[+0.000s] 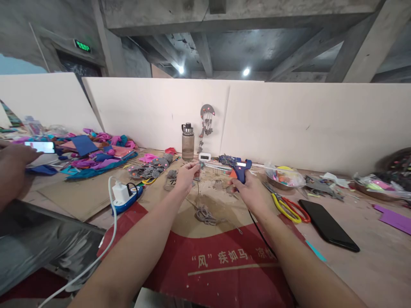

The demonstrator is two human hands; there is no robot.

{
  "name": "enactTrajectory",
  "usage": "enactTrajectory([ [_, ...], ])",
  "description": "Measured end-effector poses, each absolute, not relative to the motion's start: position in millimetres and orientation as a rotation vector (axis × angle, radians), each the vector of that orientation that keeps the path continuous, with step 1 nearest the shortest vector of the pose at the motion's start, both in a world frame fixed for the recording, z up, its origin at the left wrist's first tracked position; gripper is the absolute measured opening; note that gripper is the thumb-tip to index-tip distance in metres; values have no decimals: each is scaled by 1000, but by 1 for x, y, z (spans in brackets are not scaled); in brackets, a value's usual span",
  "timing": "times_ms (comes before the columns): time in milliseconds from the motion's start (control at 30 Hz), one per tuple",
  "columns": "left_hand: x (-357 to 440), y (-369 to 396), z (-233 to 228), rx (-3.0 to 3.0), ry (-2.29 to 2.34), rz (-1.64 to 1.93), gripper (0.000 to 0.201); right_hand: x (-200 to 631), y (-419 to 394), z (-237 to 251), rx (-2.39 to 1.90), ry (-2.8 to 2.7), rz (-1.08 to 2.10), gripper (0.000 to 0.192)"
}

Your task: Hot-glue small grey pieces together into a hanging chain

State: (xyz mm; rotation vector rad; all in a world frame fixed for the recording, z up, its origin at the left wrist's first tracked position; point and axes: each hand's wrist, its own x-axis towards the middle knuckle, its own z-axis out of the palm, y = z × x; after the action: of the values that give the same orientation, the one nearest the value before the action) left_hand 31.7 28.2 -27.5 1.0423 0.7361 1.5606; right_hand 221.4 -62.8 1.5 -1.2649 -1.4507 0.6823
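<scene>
the cardboard sheet (205, 256) – red-printed, covering the table – is the landmark. at its far edge stands a water bottle (188, 142). over its far middle, the right hand (253, 194) grips a blue glue gun (239, 167), fingers closed round the handle. just left, the left hand (186, 176) pinches a small grey piece (199, 167). grey cord (207, 215) lies at its centre.

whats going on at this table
A person sits at a cluttered craft table. Their right hand grips a blue hot glue gun, and their left hand pinches a small grey piece held up near it. A coil of grey cord lies between the arms. Another person's hand holds a phone at far left.
</scene>
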Motion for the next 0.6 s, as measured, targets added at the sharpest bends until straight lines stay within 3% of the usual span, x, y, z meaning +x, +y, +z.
enactTrajectory([
  [100, 33, 27, -27, 1011, 723, 1533, 33, 217, -65, -3, -1217, -1494, 641, 23],
  [300, 36, 20, -24, 978, 711, 1509, 36, 219, -63, -14, -1390, -1620, 249, 18],
  [600, 38, 18, -23, 967, 659, 1464, 35, 220, -58, -19, -1359, -1584, 380, 22],
])
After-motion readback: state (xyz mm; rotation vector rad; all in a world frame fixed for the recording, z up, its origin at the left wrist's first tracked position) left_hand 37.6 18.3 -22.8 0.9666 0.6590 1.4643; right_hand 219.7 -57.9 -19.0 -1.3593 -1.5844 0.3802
